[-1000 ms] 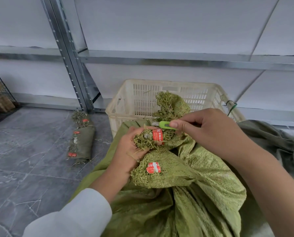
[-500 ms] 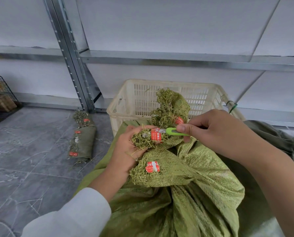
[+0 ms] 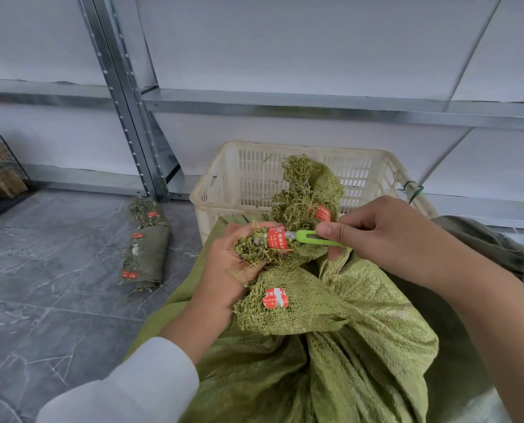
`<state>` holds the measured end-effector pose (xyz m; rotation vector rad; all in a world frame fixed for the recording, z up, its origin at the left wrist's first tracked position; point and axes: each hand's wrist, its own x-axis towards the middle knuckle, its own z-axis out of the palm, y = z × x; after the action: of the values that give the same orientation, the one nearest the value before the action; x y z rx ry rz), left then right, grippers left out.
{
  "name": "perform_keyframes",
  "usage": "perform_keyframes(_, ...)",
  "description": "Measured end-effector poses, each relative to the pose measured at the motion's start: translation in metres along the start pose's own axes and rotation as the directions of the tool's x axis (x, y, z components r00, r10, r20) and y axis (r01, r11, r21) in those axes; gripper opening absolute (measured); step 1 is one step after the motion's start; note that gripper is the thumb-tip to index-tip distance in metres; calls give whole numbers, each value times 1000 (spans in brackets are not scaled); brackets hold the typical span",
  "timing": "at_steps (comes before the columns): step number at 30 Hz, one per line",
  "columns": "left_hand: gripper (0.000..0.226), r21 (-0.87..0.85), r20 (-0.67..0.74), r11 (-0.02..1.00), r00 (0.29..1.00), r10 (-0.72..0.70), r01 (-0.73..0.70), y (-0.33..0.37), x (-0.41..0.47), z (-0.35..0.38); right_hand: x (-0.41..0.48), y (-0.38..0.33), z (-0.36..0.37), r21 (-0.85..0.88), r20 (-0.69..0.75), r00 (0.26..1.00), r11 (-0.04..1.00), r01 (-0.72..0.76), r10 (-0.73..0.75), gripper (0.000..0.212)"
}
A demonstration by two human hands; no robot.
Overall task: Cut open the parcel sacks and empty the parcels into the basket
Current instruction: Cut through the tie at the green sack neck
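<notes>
With the left hand [image 3: 224, 270] clenched on the sack [image 3: 331, 346] neck's red seal [image 3: 277, 237], in front of the basket [image 3: 224, 178], and the right hand [image 3: 386, 236] gripping the green cutter [image 3: 312, 238], a slipping blade could nick those fingers.

The floor [image 3: 56, 300] is grey stone tile with pale veins. A cream plastic basket [image 3: 221, 190] stands on it against the foot of the metal shelving [image 3: 126, 117]. Left of the basket lies a flat, folded green sack [image 3: 146, 254] with red stickers. A wire cage [image 3: 1, 166] holding boxes sits at the far left edge.
</notes>
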<state>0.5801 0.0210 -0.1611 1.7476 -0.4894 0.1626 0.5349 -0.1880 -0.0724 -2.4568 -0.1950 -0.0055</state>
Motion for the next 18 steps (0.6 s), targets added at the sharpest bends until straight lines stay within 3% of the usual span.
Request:
perform_keyframes(6,42,97,-49,993,997,66,-61,10,0,3,2,0,4,-7,59,998,1000,-24,24,45)
perform_keyframes(10,66,155,-55,985,995,86,-76,12,3,6,3,4,4,-106,36,998,993,-56,60,47)
perform_keyframes(14,58,122,-50,993,999,14,-8,12,3,9,4,6,4,-76,-34,997,994,-76,74,49)
perform_keyframes(18,62,208,-30,977,999,45,-38,13,3,7,7,3,8,-27,47,996,997,-69,70,48)
